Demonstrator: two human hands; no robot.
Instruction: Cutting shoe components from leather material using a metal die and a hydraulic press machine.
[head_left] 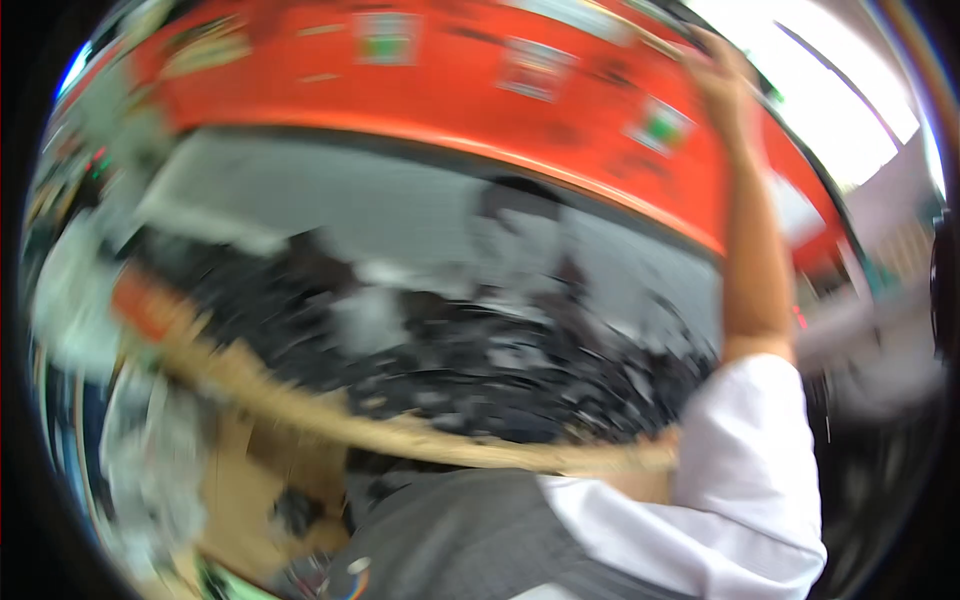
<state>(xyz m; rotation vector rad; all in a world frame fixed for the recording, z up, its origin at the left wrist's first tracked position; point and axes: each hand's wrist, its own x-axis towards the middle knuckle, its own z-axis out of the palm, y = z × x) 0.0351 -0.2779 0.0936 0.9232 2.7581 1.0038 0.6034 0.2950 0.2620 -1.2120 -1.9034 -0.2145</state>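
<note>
My right arm, in a short white sleeve, reaches up along the right side. At its end my right hand is at the top edge of a large orange-red panel. A thin tan strip runs along that edge up to the fingers. Blur hides whether they grip the strip or only touch it. My left hand does not show. Below the panel, a heap of black flat scraps lies against a grey shiny sheet.
A worn wooden edge bounds the heap at the front, just beyond my grey apron. Pale plastic bags hang at the left, by an open cardboard box. Bright light comes from the upper right.
</note>
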